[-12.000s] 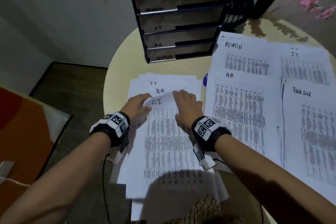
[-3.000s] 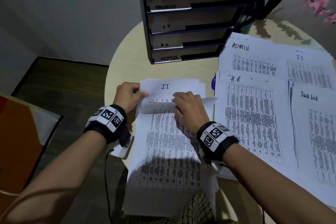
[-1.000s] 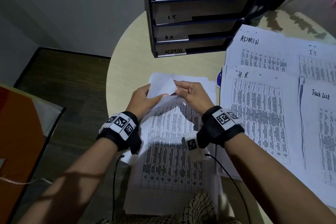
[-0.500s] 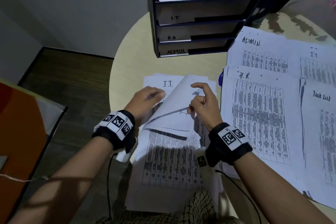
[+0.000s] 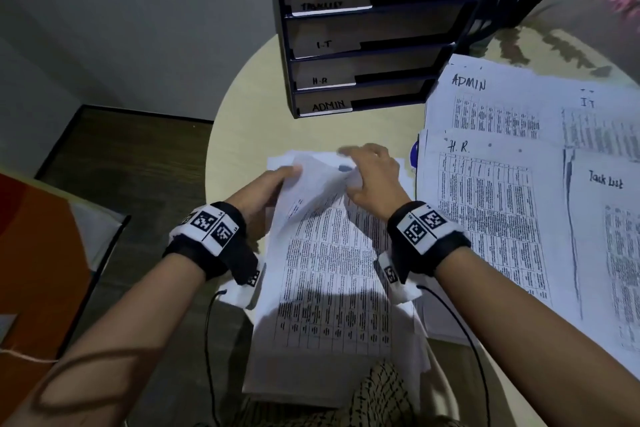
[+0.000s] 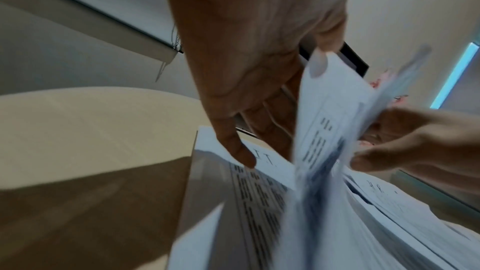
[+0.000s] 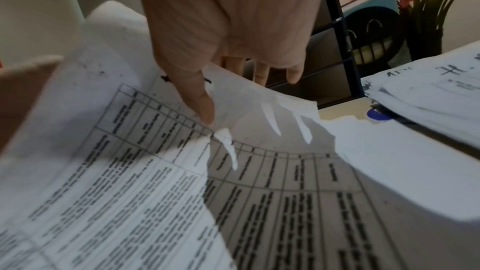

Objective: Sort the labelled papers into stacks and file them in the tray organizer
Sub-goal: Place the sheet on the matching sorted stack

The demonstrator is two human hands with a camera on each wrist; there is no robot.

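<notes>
The labelled papers [image 5: 332, 270] lay in an unsorted pile at the six o'clock edge of the round table [image 5: 249, 135], directly before the person. Half a second earlier one sheet was bent up in a fold; by this moment a thicker sheaf of top corners [image 5: 311, 184] had been raised. The left hand [image 5: 266, 191] gripped the raised corners. The right hand [image 5: 374, 177] had its thumb pressed on the paper and its fingers spread loosely. This suggested leafing for labels, not lifting a sheet away. Sorted stacks headed ADMIN [image 5: 485, 104], H.R. [image 5: 485, 204], I.T. and Task List [image 5: 609, 218] lay at three o'clock. The tray organizer [image 5: 363, 45] stood at twelve o'clock; filing seemed not begun.
</notes>
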